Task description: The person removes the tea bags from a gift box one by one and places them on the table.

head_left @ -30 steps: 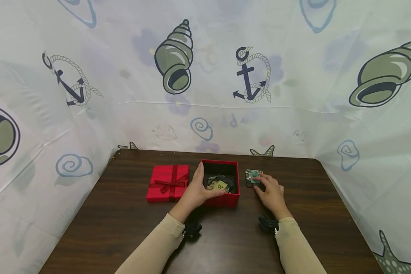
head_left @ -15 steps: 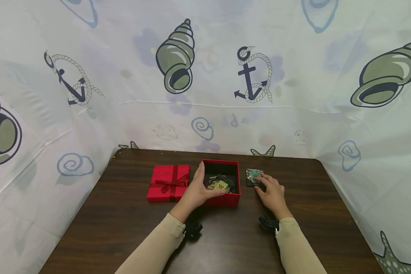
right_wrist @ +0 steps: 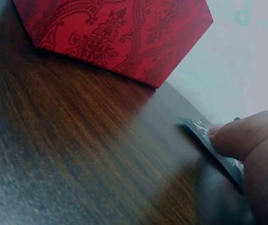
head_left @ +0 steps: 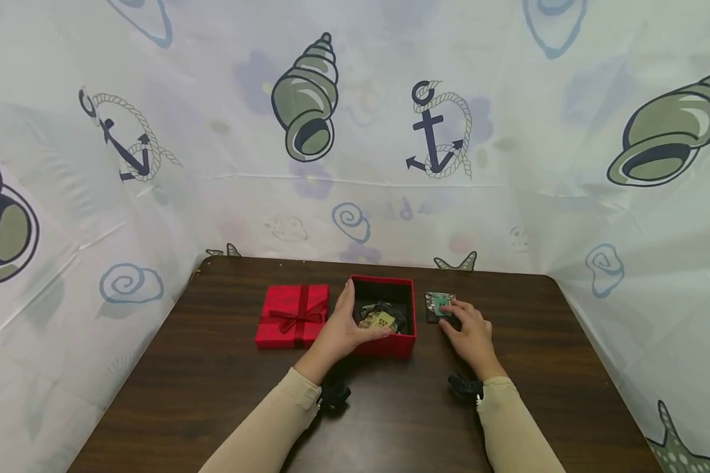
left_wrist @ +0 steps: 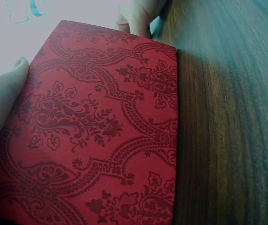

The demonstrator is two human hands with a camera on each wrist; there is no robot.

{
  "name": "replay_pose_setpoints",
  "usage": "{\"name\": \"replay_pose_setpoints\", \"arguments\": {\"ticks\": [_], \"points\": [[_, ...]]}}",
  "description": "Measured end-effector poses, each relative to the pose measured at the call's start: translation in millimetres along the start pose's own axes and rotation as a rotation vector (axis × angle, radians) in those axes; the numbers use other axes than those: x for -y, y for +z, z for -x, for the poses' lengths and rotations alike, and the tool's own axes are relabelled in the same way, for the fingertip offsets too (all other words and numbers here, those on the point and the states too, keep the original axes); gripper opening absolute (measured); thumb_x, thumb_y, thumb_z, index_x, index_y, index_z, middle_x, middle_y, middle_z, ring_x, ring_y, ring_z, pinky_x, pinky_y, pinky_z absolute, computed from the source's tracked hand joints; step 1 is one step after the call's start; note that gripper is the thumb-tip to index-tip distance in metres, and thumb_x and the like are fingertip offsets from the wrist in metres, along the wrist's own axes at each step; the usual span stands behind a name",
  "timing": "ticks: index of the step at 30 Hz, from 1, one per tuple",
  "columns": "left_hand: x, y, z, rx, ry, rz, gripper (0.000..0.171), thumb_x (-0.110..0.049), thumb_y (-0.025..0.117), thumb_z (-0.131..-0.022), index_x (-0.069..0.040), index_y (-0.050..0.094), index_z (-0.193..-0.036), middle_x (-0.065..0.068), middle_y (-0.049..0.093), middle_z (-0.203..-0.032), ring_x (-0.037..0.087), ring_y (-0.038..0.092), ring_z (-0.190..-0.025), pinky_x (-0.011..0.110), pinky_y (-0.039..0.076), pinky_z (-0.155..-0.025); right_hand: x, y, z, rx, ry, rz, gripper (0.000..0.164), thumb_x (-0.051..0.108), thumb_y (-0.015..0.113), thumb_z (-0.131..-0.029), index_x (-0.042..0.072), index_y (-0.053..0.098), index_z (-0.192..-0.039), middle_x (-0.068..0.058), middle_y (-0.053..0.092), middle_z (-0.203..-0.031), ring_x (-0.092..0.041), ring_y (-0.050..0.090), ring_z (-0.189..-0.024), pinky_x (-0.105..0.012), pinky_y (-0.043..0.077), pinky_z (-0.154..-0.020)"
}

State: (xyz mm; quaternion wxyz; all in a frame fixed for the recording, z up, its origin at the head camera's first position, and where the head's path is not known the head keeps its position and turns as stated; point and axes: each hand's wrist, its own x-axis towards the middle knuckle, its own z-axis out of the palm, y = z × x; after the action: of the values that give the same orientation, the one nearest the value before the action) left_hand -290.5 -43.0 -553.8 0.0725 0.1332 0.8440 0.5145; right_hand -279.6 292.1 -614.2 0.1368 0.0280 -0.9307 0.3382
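Note:
My left hand [head_left: 346, 327] rests on an open red gift box [head_left: 384, 345], its thumb along the near rim and its fingers at the left wall. The left wrist view shows the box's patterned red side [left_wrist: 91, 117] with the thumb [left_wrist: 4, 93] at its edge. Inside lies a crumpled dark packet with a yellow patch [head_left: 380, 319]. Right of the box, my right hand [head_left: 472, 334] touches a small flat black-and-green packet [head_left: 434, 303] on the table. In the right wrist view, a digit overlaps this thin packet [right_wrist: 200, 131].
The red lid [head_left: 281, 302], tied with a dark red ribbon bow, lies left of the box. All of it stands on a dark wooden table [head_left: 390, 420]. White cloth [head_left: 378, 144] printed with shells and anchors surrounds the table at the back and sides.
Both hands, the box and the flat packet keep their places. Only the head view shifts very slightly.

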Motion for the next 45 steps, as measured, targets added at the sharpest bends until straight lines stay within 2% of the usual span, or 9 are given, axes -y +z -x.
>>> {"name": "replay_pose_setpoints", "arguments": {"ticks": [7,11,16,21,25,29,37,42,45], "points": [[-0.8,-0.4,0.3,0.000,0.003,0.004,0.145,-0.065,0.094,-0.074,-0.029,-0.001,-0.177,0.004,0.007,-0.186,0.038,0.018,-0.170,0.070,0.034,-0.127,-2,0,1,-0.084,0.040,-0.205,0.032,0.015,0.072,-0.107,0.009,0.072,-0.139,-0.018,0.056,-0.158,-0.045,0.045,-0.150,-0.072,0.024,-0.121],[0.6,-0.6,0.9,-0.004,-0.008,-0.002,0.145,-0.066,0.094,-0.074,-0.030,-0.002,-0.177,0.002,0.008,-0.186,0.037,0.019,-0.170,0.069,0.036,-0.126,0,1,2,-0.145,0.049,-0.289,0.030,0.010,0.070,-0.107,0.004,0.072,-0.136,-0.020,0.060,-0.150,-0.043,0.050,-0.146,-0.065,0.033,-0.124],[1.5,-1.7,1.9,0.000,-0.022,0.008,0.145,-0.066,0.094,-0.073,-0.031,-0.001,-0.177,0.001,0.008,-0.186,0.036,0.020,-0.169,0.068,0.038,-0.126,11,1,4,-0.219,0.077,-0.343,0.023,0.012,0.068,-0.109,0.003,0.075,-0.129,-0.015,0.066,-0.134,-0.029,0.060,-0.129,-0.045,0.046,-0.112],[0.0,-2.5,1.2,-0.002,-0.006,0.010,0.144,-0.064,0.094,-0.074,-0.031,-0.001,-0.177,0.003,0.010,-0.186,0.038,0.022,-0.168,0.069,0.040,-0.124,24,-5,2,-0.294,0.047,-0.335,0.016,0.014,0.068,-0.109,0.006,0.078,-0.119,-0.009,0.071,-0.121,-0.014,0.062,-0.112,-0.020,0.046,-0.097],[-0.9,-2.7,-0.1,-0.005,-0.001,0.016,0.143,-0.061,0.094,-0.075,-0.031,-0.001,-0.177,0.004,0.010,-0.186,0.039,0.021,-0.168,0.070,0.039,-0.124,36,-13,-1,-0.331,-0.005,-0.330,0.013,0.012,0.068,-0.109,0.008,0.079,-0.115,-0.006,0.072,-0.114,-0.006,0.060,-0.102,-0.012,0.046,-0.088],[-1.7,-2.5,-0.4,-0.011,-0.006,0.010,0.143,-0.062,0.094,-0.075,-0.031,0.000,-0.177,0.004,0.009,-0.186,0.039,0.021,-0.169,0.070,0.039,-0.124,46,-18,-3,-0.334,-0.051,-0.324,0.012,0.010,0.069,-0.108,0.007,0.079,-0.113,-0.005,0.072,-0.111,-0.005,0.060,-0.098,-0.011,0.046,-0.085],[0.0,1.0,0.3,-0.002,-0.007,0.005,0.144,-0.063,0.095,-0.074,-0.030,-0.001,-0.177,0.002,0.008,-0.186,0.037,0.020,-0.169,0.068,0.040,-0.124,73,-28,1,-0.308,-0.100,-0.284,0.010,0.006,0.070,-0.106,0.010,0.078,-0.110,-0.002,0.072,-0.107,-0.007,0.061,-0.097,-0.019,0.050,-0.086],[0.0,0.7,0.4,-0.007,0.002,0.014,0.144,-0.063,0.095,-0.074,-0.030,0.000,-0.177,0.003,0.009,-0.186,0.038,0.020,-0.169,0.069,0.039,-0.124,98,-41,3,-0.210,-0.169,-0.289,0.009,0.006,0.071,-0.105,0.009,0.078,-0.111,0.001,0.072,-0.107,-0.009,0.062,-0.091,-0.017,0.051,-0.081],[0.4,0.8,0.9,-0.005,-0.013,0.015,0.144,-0.064,0.095,-0.074,-0.031,0.000,-0.177,0.002,0.009,-0.186,0.037,0.021,-0.169,0.068,0.039,-0.124,116,-50,4,-0.129,-0.208,-0.264,0.010,0.011,0.071,-0.107,0.015,0.078,-0.112,0.003,0.073,-0.109,-0.010,0.062,-0.092,-0.024,0.054,-0.081]]}}
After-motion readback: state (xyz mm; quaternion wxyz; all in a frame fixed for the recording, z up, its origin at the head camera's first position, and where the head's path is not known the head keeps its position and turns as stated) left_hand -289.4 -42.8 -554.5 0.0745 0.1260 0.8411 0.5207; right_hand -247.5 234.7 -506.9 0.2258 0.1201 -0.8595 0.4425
